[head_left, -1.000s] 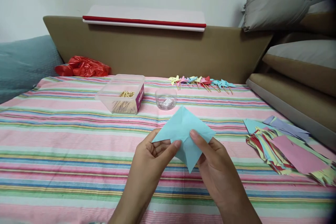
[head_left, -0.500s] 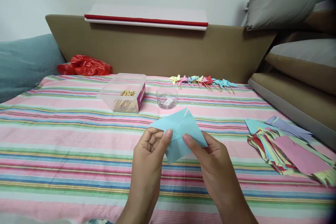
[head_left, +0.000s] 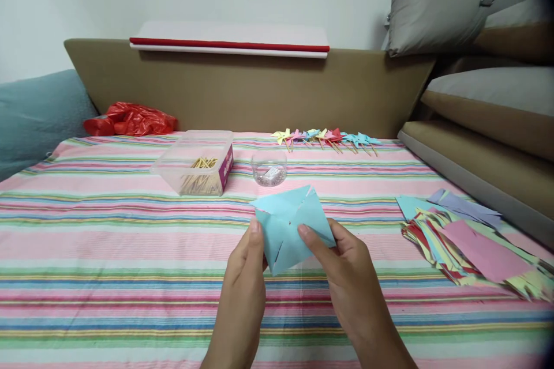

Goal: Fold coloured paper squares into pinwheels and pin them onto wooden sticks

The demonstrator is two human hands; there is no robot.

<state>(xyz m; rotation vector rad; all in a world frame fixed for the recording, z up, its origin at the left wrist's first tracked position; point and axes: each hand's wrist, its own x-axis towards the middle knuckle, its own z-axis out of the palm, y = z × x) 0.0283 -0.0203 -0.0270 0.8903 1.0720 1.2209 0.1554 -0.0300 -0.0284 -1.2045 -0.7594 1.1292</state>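
Observation:
A light blue paper square [head_left: 283, 236], slit inward from its corners and with a small dark spot near its middle, is held up above the striped cloth. My left hand [head_left: 246, 265] pinches its left edge, thumb on the front and fingers mostly hidden behind. On the right side, my right hand [head_left: 346, 259] grips the paper, its thumb lying on the front face near the centre. Beyond the paper stand a clear round dish [head_left: 269, 169] with small items and a white label in it, and a clear plastic box [head_left: 194, 164] of short wooden sticks.
Several small paper pinwheels [head_left: 329, 137] on sticks lie in a row at the back. A pile of cut coloured paper [head_left: 471, 248] is at the right, beside stacked cushions [head_left: 489, 150]. A red plastic bag [head_left: 134, 119] rests at the back left on the striped cloth [head_left: 108, 248].
My left thumb has moved from near the paper's centre out to its left edge, uncovering the left slit and middle spot. The view has shifted slightly.

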